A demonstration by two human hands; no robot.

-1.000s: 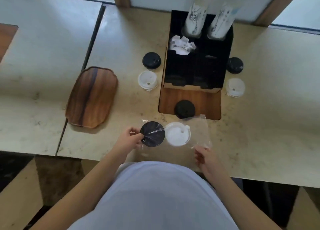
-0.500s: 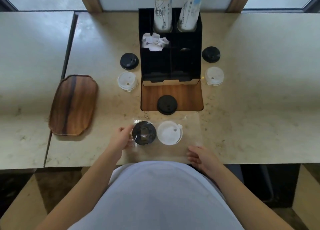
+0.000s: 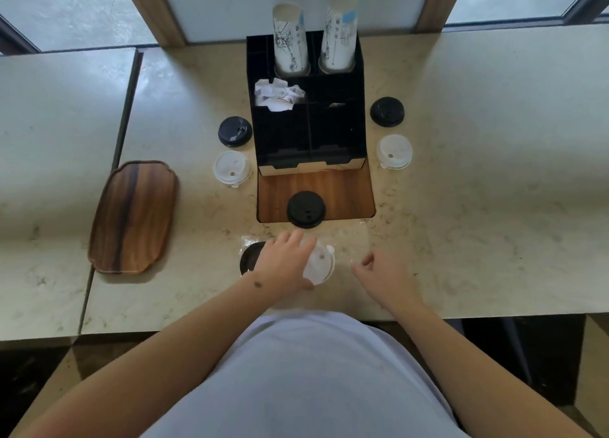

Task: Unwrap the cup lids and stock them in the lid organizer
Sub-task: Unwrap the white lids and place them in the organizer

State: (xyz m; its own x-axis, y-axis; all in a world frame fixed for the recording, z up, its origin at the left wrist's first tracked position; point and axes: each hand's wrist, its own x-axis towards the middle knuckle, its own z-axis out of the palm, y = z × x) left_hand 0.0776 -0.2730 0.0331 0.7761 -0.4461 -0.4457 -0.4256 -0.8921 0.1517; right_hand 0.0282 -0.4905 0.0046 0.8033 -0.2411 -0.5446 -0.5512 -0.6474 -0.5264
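A clear plastic wrap lies on the counter in front of me with a black lid and a white lid inside it. My left hand lies flat over both lids, its fingers stretched across the white one and hiding most of the black one. Just right of the white lid, my right hand has its fingers curled and pinches the wrap's right part. The black lid organizer stands beyond, with another black lid on its wooden base.
Loose lids flank the organizer: black and white on the left, black and white on the right. Two paper cups and crumpled paper sit in its compartments. A wooden tray lies far left.
My left hand moved from the black lid's left edge to lie over both lids. My right hand came up from the wrap's near right corner to beside the white lid.
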